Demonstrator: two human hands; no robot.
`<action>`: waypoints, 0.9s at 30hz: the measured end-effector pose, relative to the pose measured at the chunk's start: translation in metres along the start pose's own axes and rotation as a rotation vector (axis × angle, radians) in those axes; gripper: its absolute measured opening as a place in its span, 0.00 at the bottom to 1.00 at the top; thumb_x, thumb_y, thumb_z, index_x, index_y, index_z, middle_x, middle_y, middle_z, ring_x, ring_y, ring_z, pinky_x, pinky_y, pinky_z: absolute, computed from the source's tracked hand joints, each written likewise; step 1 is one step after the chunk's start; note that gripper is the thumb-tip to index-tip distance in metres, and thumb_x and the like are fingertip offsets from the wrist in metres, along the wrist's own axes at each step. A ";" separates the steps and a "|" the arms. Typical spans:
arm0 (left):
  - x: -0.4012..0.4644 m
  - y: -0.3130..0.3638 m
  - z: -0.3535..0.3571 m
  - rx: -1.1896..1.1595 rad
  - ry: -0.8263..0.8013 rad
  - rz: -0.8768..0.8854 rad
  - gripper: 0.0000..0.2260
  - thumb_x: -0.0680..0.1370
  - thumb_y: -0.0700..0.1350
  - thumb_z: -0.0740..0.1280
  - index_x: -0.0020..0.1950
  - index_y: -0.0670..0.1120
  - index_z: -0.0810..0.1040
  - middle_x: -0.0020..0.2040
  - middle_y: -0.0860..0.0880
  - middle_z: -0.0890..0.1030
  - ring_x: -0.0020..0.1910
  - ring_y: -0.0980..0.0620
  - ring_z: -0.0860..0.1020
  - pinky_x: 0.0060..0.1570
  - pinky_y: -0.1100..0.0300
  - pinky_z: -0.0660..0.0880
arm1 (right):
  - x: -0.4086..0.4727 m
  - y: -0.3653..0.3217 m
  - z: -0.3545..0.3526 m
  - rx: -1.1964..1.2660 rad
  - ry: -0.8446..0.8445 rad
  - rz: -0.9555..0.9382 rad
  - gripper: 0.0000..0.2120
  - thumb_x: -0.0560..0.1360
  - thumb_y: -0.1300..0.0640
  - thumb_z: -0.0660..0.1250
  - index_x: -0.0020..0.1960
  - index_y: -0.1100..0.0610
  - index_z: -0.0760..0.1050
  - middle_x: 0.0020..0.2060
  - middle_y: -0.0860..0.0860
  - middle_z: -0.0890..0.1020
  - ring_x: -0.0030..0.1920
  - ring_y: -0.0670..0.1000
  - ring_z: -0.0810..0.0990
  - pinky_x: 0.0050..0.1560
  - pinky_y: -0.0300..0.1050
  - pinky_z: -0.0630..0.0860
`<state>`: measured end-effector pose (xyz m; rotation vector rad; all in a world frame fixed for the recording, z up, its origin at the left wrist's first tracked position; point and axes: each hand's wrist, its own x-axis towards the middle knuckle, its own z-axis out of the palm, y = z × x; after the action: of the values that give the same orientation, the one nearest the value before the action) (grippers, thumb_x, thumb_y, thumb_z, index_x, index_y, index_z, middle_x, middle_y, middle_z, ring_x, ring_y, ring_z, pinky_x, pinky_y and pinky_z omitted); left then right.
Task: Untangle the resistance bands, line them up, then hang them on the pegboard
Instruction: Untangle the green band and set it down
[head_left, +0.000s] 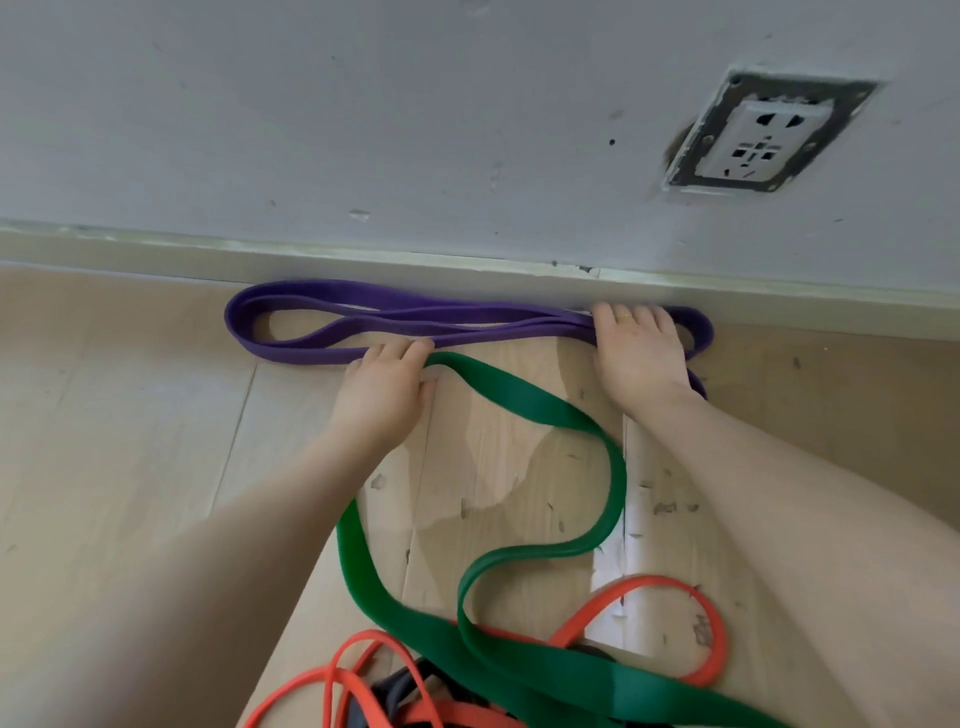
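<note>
A purple band (332, 325) lies folded in a long flat loop on the floor along the skirting board. My right hand (636, 353) presses flat on its right end with straight fingers. My left hand (387, 387) rests at the purple band's near edge, its fingers curled round the far end of a wide green band (524, 402). The green band snakes back toward me across the floor. Thin orange bands (709, 631) lie looped at the bottom, partly under the green one. A dark band (400, 693) peeks out among them.
The wooden floor (130, 415) meets a grey wall with a skirting board (415, 265). A wall socket (756, 140) sits low on the wall at the upper right. No pegboard is in view.
</note>
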<state>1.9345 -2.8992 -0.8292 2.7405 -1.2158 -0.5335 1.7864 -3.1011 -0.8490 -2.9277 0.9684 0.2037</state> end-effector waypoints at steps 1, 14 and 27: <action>0.000 0.003 0.000 0.029 -0.011 -0.003 0.20 0.80 0.42 0.58 0.73 0.48 0.62 0.70 0.47 0.68 0.67 0.44 0.67 0.64 0.50 0.67 | -0.003 0.006 0.003 -0.004 -0.003 0.012 0.18 0.78 0.61 0.59 0.67 0.59 0.65 0.63 0.58 0.74 0.65 0.59 0.69 0.72 0.54 0.56; -0.062 0.019 -0.003 -0.307 0.295 0.002 0.14 0.78 0.35 0.60 0.62 0.44 0.74 0.59 0.46 0.74 0.57 0.47 0.73 0.54 0.55 0.72 | -0.122 -0.037 0.009 0.315 0.010 0.005 0.27 0.77 0.51 0.62 0.73 0.56 0.61 0.67 0.53 0.72 0.66 0.55 0.68 0.64 0.50 0.66; -0.189 0.076 -0.142 -0.923 0.461 -0.165 0.06 0.78 0.38 0.63 0.50 0.47 0.75 0.48 0.49 0.80 0.48 0.52 0.78 0.51 0.58 0.76 | -0.221 -0.025 -0.194 1.045 -0.258 -0.057 0.09 0.70 0.60 0.73 0.46 0.51 0.75 0.40 0.47 0.77 0.41 0.47 0.73 0.43 0.35 0.69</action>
<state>1.8135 -2.8195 -0.6271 1.9910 -0.4503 -0.3212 1.6468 -2.9678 -0.6260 -1.9079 0.6497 0.0390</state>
